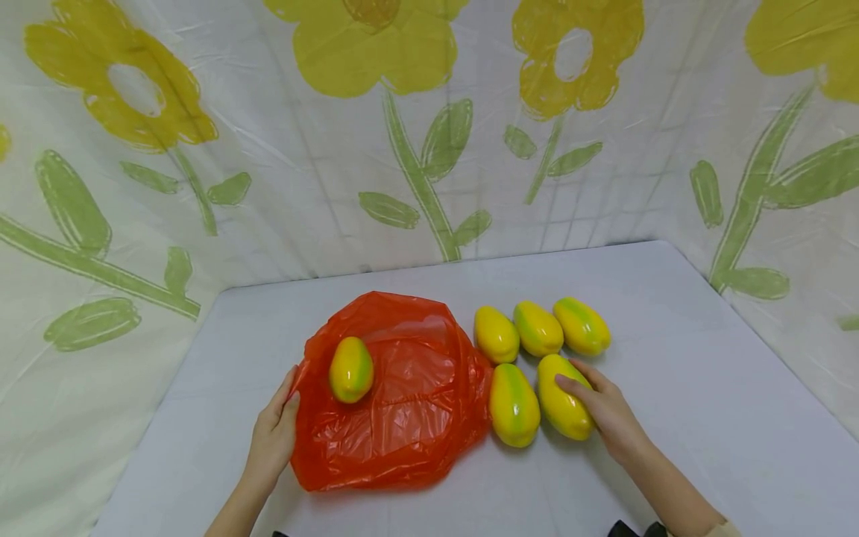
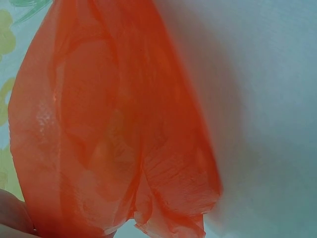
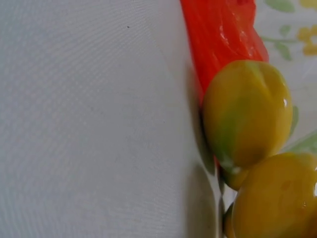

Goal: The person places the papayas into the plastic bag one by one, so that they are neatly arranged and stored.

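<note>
The left hand pinches the left edge of a red bag. The bag is open, and one fruit sits in its left part. Right of it, three fruits make a far row on the white table. One near fruit is beside the bag. The right hand grips the near right fruit.

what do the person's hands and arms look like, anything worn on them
The left hand and right hand are bare, with no gloves or rings in sight. Both forearms show bare skin; a bit of beige sleeve shows at the right one. Small black pieces peek in at the bottom edge, too cropped to identify.
</note>
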The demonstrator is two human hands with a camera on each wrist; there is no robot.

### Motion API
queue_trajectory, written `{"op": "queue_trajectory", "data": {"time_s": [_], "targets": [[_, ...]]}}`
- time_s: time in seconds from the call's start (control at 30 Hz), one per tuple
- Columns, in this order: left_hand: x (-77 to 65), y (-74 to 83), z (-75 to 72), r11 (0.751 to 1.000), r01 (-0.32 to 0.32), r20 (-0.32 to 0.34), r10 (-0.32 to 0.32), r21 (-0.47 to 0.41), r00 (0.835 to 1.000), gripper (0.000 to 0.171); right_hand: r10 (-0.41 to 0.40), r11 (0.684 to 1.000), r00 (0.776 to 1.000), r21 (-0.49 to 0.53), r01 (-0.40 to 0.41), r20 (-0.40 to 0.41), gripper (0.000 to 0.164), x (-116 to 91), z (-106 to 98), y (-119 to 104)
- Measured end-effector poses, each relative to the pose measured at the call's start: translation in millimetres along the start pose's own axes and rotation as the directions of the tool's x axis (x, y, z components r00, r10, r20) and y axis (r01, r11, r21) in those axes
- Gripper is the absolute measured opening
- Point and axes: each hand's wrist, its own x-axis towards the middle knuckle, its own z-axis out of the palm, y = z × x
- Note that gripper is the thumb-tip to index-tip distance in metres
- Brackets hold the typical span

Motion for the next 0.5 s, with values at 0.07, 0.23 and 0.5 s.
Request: {"op": "queue_trajectory", "data": {"time_s": [0.07,0.23,0.5], "targets": [[0.0,0.0,0.1,1.0,0.0,0.0,0.0,-0.002,1.0,0.051,0.004,1.0,1.0,0.007,-0.004,-0.001,0.077,-2,0,-2],[-0.3,0.2,0.0,1.0,0.001,-0.001,-0.001,-0.002,1.0,0.051,0.015,1.0,1.0,0.01,-0.015,-0.001,0.078,-5,0,-6],[-0.6,-0.7,-0.6,1.0,-0.009,-0.001,0.009,-0.003,1.0,0.051,-0.001,1.0,1.0,0.01,0.001,0.01,0.077,-12,-1,-10]]}}
